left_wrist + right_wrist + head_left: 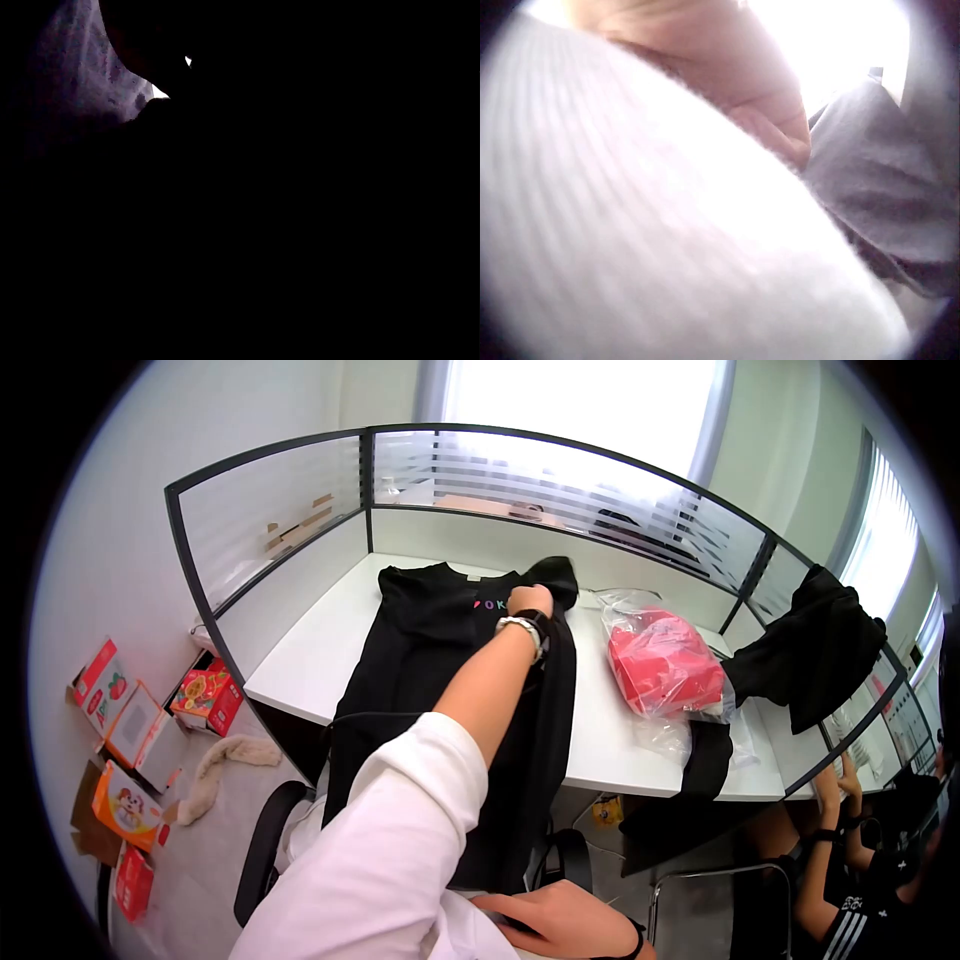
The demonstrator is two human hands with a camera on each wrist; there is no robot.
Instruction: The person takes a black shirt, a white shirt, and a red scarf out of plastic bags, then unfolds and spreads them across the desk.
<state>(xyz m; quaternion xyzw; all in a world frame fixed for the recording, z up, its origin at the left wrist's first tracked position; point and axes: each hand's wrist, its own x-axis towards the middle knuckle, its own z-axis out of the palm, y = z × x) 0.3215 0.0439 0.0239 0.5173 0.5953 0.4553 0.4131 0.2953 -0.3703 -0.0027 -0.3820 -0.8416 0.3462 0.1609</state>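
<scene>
A black long garment with small coloured lettering lies over the desk and hangs past its front edge. My left hand, at the end of a white sleeve, grips its fabric beside the lettering with curled fingers. The left wrist view is almost wholly dark, with dim cloth at the upper left. Low in the head view, my right hand is near my body, fingers loosely extended against the white top. In the right wrist view, white ribbed fabric covers much of that hand.
A clear bag with a red item lies right of the garment. Black clothing hangs over the right partition. A chair stands before the desk; boxes are on the left floor. Another person's arms show at right.
</scene>
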